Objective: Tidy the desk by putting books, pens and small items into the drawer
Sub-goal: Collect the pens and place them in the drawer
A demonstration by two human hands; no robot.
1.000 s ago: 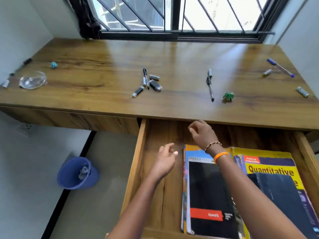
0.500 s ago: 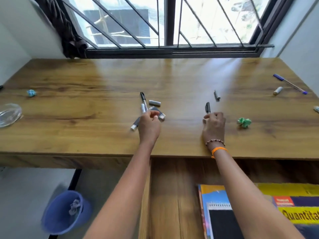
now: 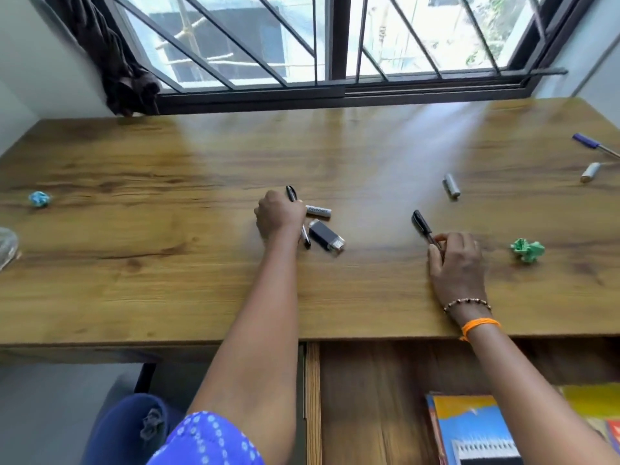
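My left hand (image 3: 278, 216) grips a black pen (image 3: 291, 193) at the middle of the wooden desk (image 3: 167, 280). Beside it lie a grey battery (image 3: 318, 211) and a black lighter-like item (image 3: 326, 235). My right hand (image 3: 456, 263) pinches the lower end of another black pen (image 3: 422, 224). A second grey battery (image 3: 451, 185) lies farther back. The open drawer (image 3: 369, 397) below the desk edge holds books (image 3: 469, 427) at its right.
A green paper ball (image 3: 527, 250) sits right of my right hand. A blue paper ball (image 3: 39, 198) and a glass dish (image 3: 6, 246) are at the far left. A purple pen (image 3: 590, 145) and a small cap (image 3: 589, 172) lie far right. A blue bin (image 3: 124, 427) stands below.
Both hands rose from the drawer to the desk top. The left closed on the pen in the middle cluster; the right took hold of the other black pen. The view moved closer.
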